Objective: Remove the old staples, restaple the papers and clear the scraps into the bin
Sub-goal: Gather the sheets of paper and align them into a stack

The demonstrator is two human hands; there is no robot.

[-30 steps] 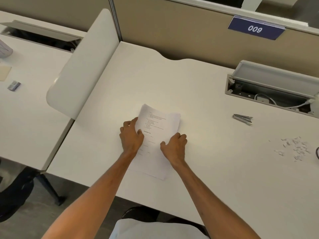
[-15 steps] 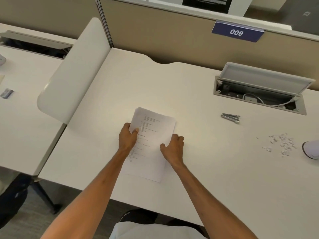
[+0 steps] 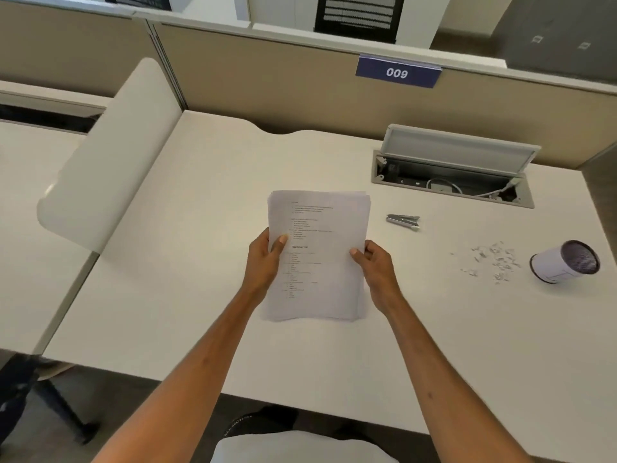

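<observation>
Papers between left hand, right hand

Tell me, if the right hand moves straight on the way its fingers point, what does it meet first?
The right hand points leftward across the papers it grips, so it would probably meet the left hand first; depth is unclear.
</observation>
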